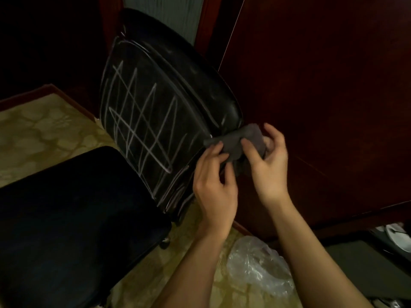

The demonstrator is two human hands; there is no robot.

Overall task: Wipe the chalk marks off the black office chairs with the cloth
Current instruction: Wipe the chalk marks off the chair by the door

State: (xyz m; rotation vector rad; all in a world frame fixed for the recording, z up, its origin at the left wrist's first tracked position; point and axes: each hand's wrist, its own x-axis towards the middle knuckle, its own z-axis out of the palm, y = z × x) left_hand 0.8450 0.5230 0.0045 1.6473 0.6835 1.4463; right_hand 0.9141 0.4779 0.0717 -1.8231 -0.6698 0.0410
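Two hands, left hand [214, 185] and right hand [268, 165], pinch one cloth [235, 142].

Both hands hold a crumpled grey cloth [240, 142] at the right edge of a black office chair's backrest [169, 103]. The left hand [214, 187] pinches its near fold; the right hand [266, 161] curls round its right side. White chalk marks [142, 121] crisscross the backrest. The dark seat [73, 218] lies lower left, over patterned carpet [40, 134]. A clear plastic bag [258, 267] lies on the carpet beneath the forearms.
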